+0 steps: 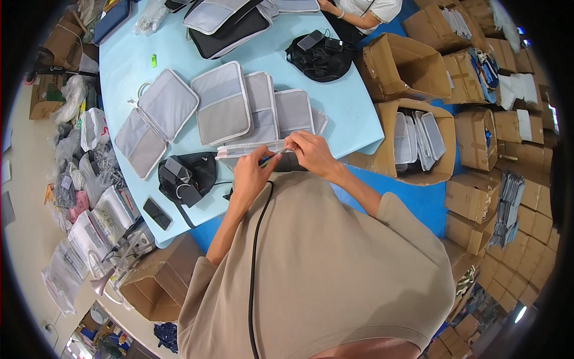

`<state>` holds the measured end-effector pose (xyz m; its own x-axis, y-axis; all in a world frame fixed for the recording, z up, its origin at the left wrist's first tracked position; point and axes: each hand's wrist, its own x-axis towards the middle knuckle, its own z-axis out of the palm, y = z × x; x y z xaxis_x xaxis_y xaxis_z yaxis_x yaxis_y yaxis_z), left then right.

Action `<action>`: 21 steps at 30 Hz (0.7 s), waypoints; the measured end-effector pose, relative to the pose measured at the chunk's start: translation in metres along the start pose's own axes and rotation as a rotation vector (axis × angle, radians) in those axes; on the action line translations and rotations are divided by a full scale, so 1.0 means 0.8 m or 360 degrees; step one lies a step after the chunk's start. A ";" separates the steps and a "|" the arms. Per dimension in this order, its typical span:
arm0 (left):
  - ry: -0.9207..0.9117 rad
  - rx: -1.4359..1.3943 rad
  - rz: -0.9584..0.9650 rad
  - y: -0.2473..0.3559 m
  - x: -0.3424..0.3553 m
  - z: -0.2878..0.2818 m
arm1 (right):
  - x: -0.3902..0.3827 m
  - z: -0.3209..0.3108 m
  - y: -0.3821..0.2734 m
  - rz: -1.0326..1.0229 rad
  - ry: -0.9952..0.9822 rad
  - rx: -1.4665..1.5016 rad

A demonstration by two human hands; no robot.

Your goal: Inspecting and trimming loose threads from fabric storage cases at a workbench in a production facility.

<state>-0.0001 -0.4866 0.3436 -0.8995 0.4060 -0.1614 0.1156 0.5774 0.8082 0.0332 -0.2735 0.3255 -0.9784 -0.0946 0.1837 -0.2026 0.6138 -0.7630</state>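
Note:
A grey case [239,151] with a pale edge stands edge-on at the near side of the table, just before my body. My left hand [250,173] is closed around a small tool [265,160] with a yellow and blue handle; its thin end points to the right, toward my other hand. At the case's right end my right hand [312,154] has its fingers pinched together on the edge. Exactly what lies between those fingertips is partly hidden. Beyond my hands, several grey cases [222,105] overlap, and an opened one [168,105] lies to their left.
A black pouch of chargers [186,179] and a phone [157,213] lie left on the pale blue table [251,54]. Another black pouch [320,57] is far right. A carton of grey cases [391,158] stands beside the right edge. A co-worker's arm [359,21] shows beyond.

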 end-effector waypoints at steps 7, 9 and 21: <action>0.0048 -0.0046 -0.0243 -0.014 0.007 0.003 | -0.006 0.006 0.001 0.0045 0.0330 0.0046; 0.0054 -0.0086 -0.0291 -0.019 0.013 0.003 | -0.010 0.014 0.016 0.0031 0.0310 -0.0030; 0.0142 -0.0501 -0.0469 -0.107 0.036 0.000 | 0.009 0.066 0.101 0.0266 0.0656 -0.0227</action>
<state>-0.0358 -0.5247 0.2697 -0.9092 0.1856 -0.3727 -0.2730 0.4102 0.8702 0.0075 -0.2661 0.2323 -0.8937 0.3163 0.3182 -0.0075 0.6986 -0.7154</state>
